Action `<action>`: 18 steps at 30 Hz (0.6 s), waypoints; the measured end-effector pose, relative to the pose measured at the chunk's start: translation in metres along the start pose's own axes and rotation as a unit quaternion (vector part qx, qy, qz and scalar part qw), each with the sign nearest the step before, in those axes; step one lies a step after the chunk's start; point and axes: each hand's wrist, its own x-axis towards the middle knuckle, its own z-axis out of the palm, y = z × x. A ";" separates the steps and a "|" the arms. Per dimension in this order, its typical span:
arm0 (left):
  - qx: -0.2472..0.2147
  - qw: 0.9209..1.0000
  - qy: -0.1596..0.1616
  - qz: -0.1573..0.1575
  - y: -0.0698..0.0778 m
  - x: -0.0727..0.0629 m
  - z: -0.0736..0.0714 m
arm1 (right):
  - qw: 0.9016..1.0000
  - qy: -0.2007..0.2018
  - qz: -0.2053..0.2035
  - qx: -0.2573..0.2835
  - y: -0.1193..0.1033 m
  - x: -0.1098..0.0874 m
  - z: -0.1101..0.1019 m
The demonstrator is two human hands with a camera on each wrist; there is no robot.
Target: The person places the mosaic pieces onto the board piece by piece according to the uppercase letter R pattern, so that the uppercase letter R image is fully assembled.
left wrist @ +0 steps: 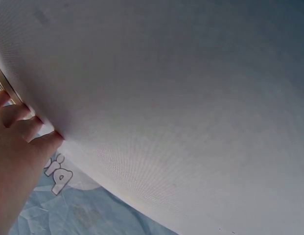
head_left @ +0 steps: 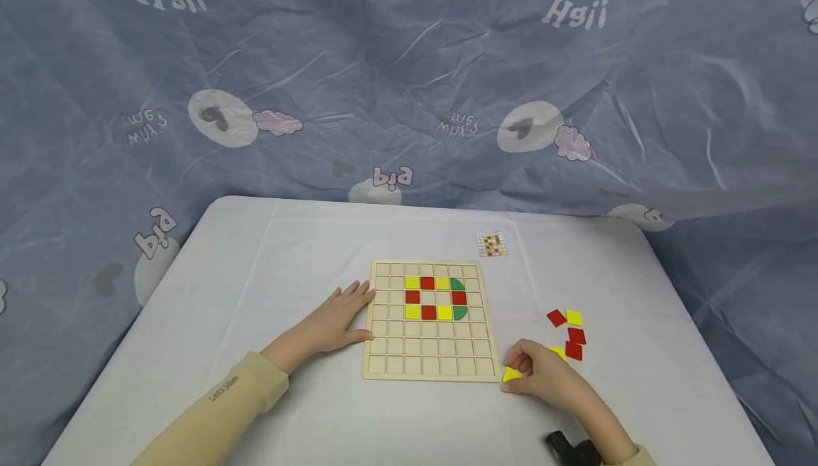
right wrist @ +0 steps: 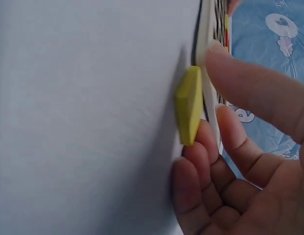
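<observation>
Spread along the left edge of the pale wooden grid board [head_left: 390, 366], my left hand [head_left: 332, 320] touches it with straight fingers. In the left wrist view its fingertips [left wrist: 56, 137] rest at the board's edge and on the cloth. My right hand [head_left: 543, 374] is beside the board's near right corner, fingers loosely bent. A yellow square tile [head_left: 512, 374] lies between its thumb and fingers in the head view. In the right wrist view, thumb and index finger stand apart; the yellow tile [right wrist: 190, 105] is close against the other fingers, and contact is hard to tell.
Yellow, red and green tiles form a ring on the board, including a red tile [head_left: 427, 312]. Right of it lie loose red tiles [head_left: 576, 336] and yellow tiles [head_left: 574, 317]. A small pattern card [head_left: 492, 244] lies behind the board. A black object [head_left: 571, 450] sits near the right forearm.
</observation>
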 end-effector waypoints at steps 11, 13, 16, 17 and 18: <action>-0.008 1.000 0.001 0.001 0.000 -0.001 0.001 | 0.999 0.040 0.030 -0.003 0.006 -0.003 0.010; -0.007 1.000 0.002 0.002 0.000 -0.001 0.001 | 0.999 0.042 0.030 -0.004 0.006 -0.003 0.011; -0.007 1.000 0.002 0.002 0.001 -0.001 0.000 | 0.999 0.041 0.030 -0.007 0.004 -0.004 0.010; -0.007 1.000 0.002 0.002 0.002 -0.001 -0.001 | 0.999 0.039 0.029 -0.006 0.004 -0.005 0.009; -0.008 1.000 0.002 0.002 0.002 -0.001 -0.001 | 0.999 0.036 0.027 -0.007 0.003 -0.005 0.008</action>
